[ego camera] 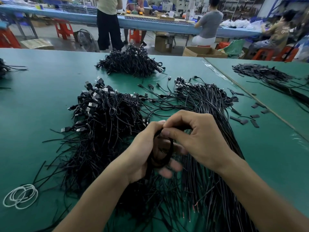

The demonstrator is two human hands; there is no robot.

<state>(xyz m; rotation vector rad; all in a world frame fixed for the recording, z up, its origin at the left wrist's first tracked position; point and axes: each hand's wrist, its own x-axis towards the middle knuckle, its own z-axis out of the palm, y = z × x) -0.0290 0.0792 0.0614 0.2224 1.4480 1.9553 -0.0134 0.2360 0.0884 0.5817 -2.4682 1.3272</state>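
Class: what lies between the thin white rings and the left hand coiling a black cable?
Head view: cut tails of the black USB-cable pile lie between the white rings and the left hand gripping the coiled black cable.

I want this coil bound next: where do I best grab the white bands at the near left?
Pinch one strand on the right rim of the white bands, coming from above: they lie flat and overlapping on the green mat, so probably only an outer arc lifts alone.
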